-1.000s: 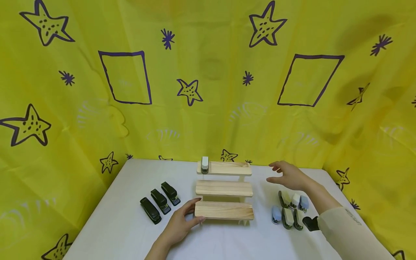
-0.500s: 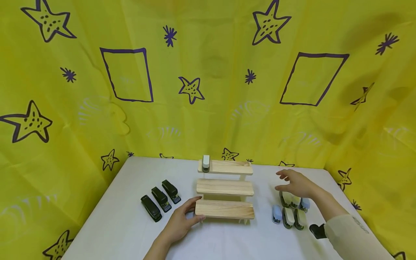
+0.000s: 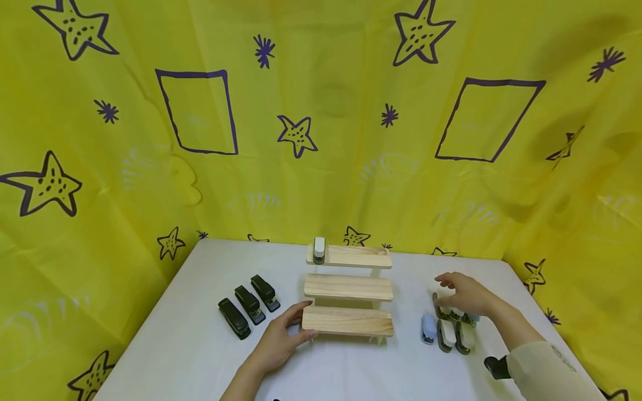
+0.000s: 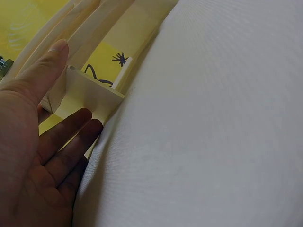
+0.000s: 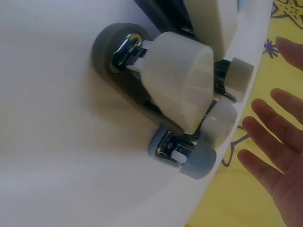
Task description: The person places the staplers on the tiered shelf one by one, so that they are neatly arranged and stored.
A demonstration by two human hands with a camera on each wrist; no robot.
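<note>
My left hand [image 3: 276, 342] holds the left end of the lowest tier of a three-tier wooden display stand [image 3: 348, 320], thumb at the front edge and index finger behind. In the left wrist view the thumb lies along the wood and the other fingers [image 4: 71, 146] extend loosely beside the stand's leg. My right hand [image 3: 466, 292] hovers with parted fingers above a group of small staplers, hiding the back row partly. In front are a blue stapler [image 3: 428, 328] and two pale-topped staplers [image 3: 446, 335]. The right wrist view shows a cream-topped stapler [image 5: 175, 75] close up, apart from the fingers.
A white-topped stapler [image 3: 319, 249] stands at the left end of the stand's top tier. Three black staplers [image 3: 249, 304] lie slanted in a row on the white table [image 3: 200, 356], left of the stand. A yellow patterned curtain [image 3: 331, 184] surrounds the table's back and sides.
My right hand has moved rightward and lower, from beside the stand to over the stapler group. The left hand keeps its place on the stand. The head view has shifted slightly.
</note>
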